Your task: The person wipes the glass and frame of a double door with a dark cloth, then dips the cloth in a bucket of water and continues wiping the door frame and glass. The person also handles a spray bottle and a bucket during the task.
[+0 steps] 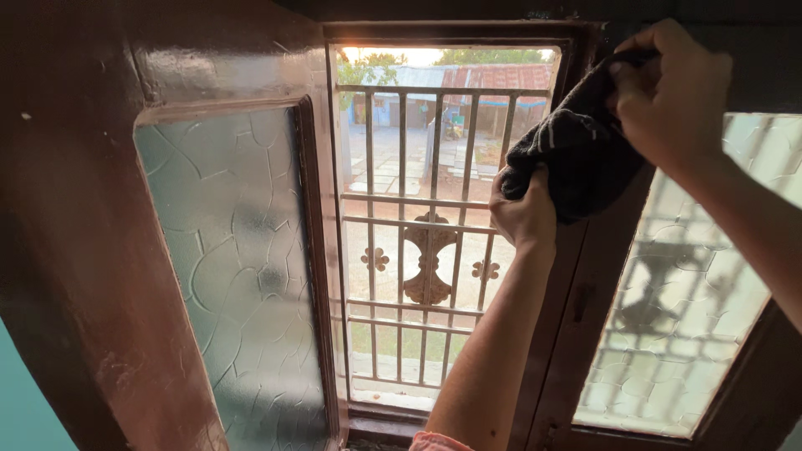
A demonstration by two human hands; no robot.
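A dark cloth with thin pale stripes is held bunched against the upper part of the right window shutter's brown wooden frame: the left hand is closed on its lower end and the right hand on its upper end, so the wiping of this frame appears to be in hand. The next stroke is judged to call for steady pressure down the stile. Open room lies leftward before the metal grille, bounded by the left shutter's patterned glass.
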